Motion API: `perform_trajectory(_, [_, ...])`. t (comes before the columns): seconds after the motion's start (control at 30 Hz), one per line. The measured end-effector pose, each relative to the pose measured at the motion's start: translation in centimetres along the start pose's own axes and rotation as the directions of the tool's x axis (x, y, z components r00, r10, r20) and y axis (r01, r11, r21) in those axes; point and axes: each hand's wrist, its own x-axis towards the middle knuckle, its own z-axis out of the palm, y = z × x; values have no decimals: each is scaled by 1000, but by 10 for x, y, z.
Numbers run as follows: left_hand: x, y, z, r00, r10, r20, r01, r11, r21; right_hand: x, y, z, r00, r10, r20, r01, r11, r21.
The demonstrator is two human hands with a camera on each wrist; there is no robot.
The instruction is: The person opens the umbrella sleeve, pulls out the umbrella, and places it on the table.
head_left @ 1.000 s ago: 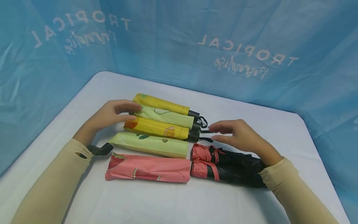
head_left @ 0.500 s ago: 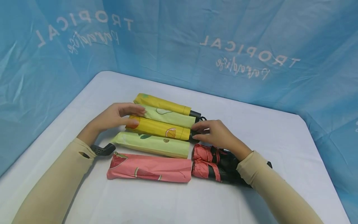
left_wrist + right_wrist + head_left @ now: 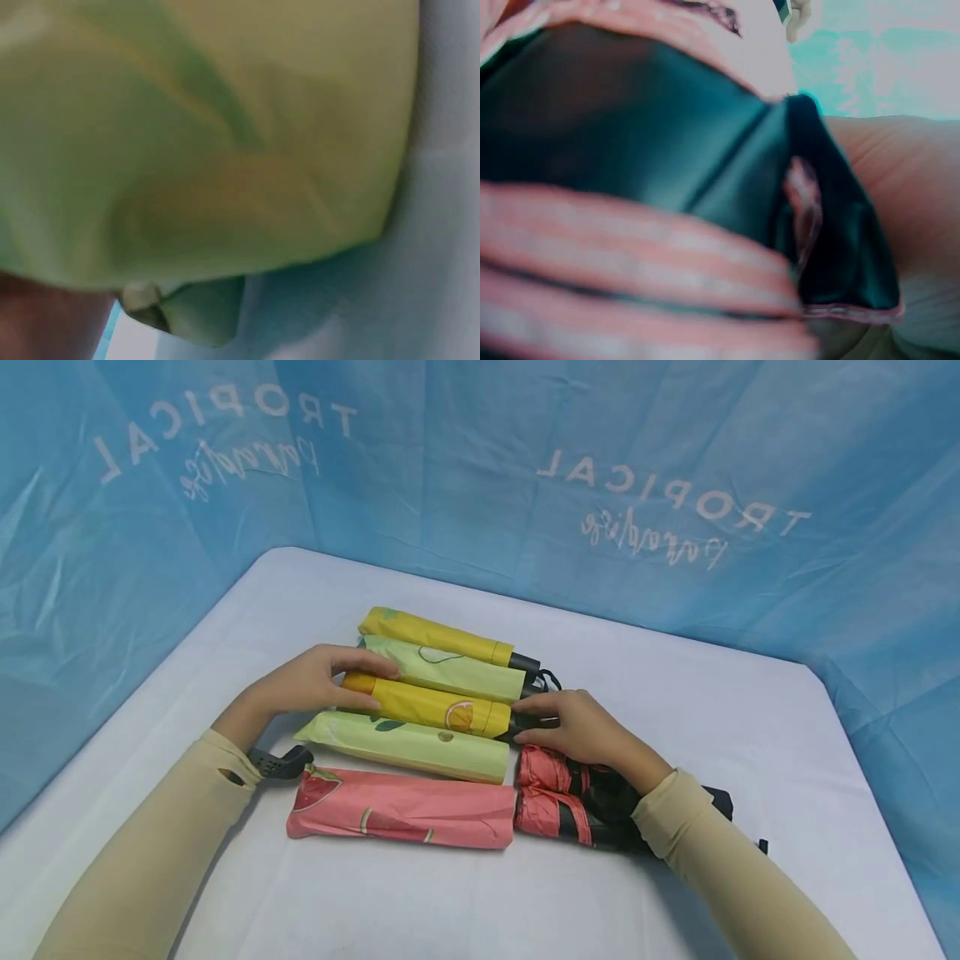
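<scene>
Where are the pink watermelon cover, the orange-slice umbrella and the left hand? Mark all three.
Pink watermelon cover [image 3: 401, 811]: head view, middle of its fabric.
Orange-slice umbrella [image 3: 424, 702]: head view, middle of its yellow fabric.
Left hand [image 3: 309, 681]: head view, back of it.

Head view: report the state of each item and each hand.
Far yellow umbrella: lying sleeved, black handle protruding.
Far green umbrella: lying sleeved, handle partly showing.
Orange-print umbrella: sleeved, held at both ends.
Near green sleeve: lying, no handle showing.
Pink sleeve: lying, no handle showing.
Black-and-pink bundles: lying side by side, partly hidden.
Left hand: gripping the orange-print umbrella's left end.
Right hand: gripping its handle end.
</scene>
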Motion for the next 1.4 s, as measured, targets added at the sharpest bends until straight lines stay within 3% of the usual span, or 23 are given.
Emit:
perform_trajectory(0.3, [-5,-9,3,998,-55,33,55,998,-8,0,6,2,1000,-2,-13,3,1000,28])
perform_trajectory(0.5, [-7,-13,6,998,-53,36,53,999,-7,0,9,3,1000,8,-16,-8,999,33])
perform_trajectory(0.77, [-7,-10,10,996,-88,6,88,996,19,-1,14,6,1000,2,-29,0,999,40])
perform_trajectory(1.07, [-8,-9,11,996,-88,-12,88,996,18,-4,12,5,999,-7,-37,7,1000,13])
perform_trajectory(1.4, [-10,-10,11,993,-113,-13,114,993,16,-15,10,-1,998,55,-44,-55,998,-11])
